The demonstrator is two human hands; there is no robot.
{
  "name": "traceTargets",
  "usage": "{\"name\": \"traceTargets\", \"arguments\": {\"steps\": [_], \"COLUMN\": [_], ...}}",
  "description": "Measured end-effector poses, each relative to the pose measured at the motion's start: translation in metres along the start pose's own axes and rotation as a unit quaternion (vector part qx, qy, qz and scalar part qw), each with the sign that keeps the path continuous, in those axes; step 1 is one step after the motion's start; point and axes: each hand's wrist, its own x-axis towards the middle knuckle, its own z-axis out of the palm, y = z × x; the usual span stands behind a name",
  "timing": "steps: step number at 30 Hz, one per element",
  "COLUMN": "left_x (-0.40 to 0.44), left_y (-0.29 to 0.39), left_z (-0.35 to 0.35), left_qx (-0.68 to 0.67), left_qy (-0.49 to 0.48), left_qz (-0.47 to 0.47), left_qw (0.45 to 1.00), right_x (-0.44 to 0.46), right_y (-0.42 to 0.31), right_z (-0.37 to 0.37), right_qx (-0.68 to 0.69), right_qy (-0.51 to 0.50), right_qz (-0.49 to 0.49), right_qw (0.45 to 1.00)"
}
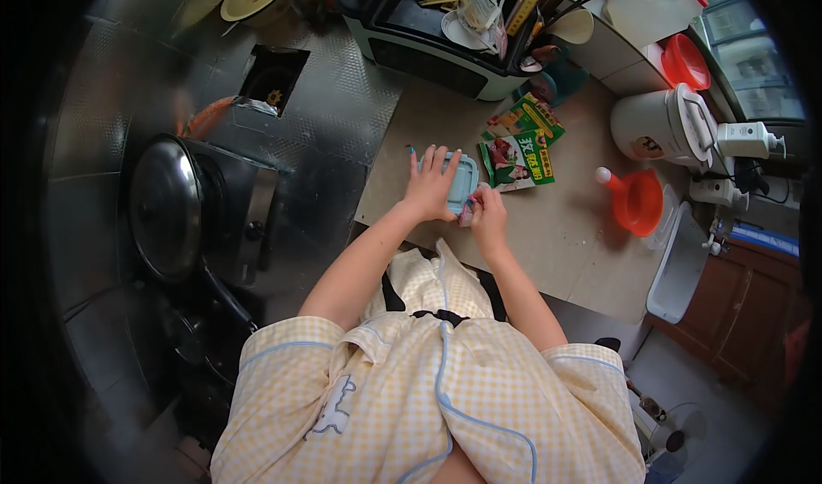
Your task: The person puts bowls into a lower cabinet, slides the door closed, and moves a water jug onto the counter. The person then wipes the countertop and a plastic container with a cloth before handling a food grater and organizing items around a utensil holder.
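A light blue plastic container [463,182] with a rimmed, rectangular top sits near the front edge of the counter. My left hand [431,186] spans it from the left, fingers stretched over the top and thumb at the near side, gripping it. At the container's near right corner, my right hand [490,220] is closed in a pinch. A small pink piece [467,216] shows at its fingertips, too small and partly covered to name. Just beyond lie two green printed packets, the nearer one [520,160] overlapping the farther one [533,117].
To the left is a stove with a lidded pan [167,210], its handle pointing toward me. A toaster oven [428,56] loaded with utensils stands at the back. On the right are a red-orange bowl [638,203], a white bucket [655,127] and a sink [676,265].
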Motion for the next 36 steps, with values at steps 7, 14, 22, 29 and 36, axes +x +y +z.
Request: {"name": "traceTargets", "arguments": {"steps": [7,14,22,29,36], "left_x": [0.0,-0.001,-0.001,0.0,0.001], "left_y": [0.001,-0.005,-0.005,-0.005,-0.004], "left_z": [-0.002,-0.001,-0.001,-0.001,-0.004], "left_qx": [0.026,0.024,0.025,0.024,0.032], "left_qy": [-0.025,-0.007,0.005,0.008,-0.017], "left_qz": [0.028,0.047,0.053,0.055,0.06], "left_qw": [0.999,0.999,0.998,0.998,0.998], "right_x": [0.035,0.018,0.042,0.031,0.013], "right_y": [-0.004,0.045,0.002,-0.002,-0.002], "right_z": [0.006,0.015,-0.01,0.001,0.003], "right_qx": [-0.001,-0.041,0.097,-0.04,0.028], "right_qy": [0.013,-0.033,0.044,-0.032,-0.007], "right_qz": [0.03,0.028,0.072,-0.037,0.037], "right_qw": [0.999,0.998,0.992,0.998,0.999]}}
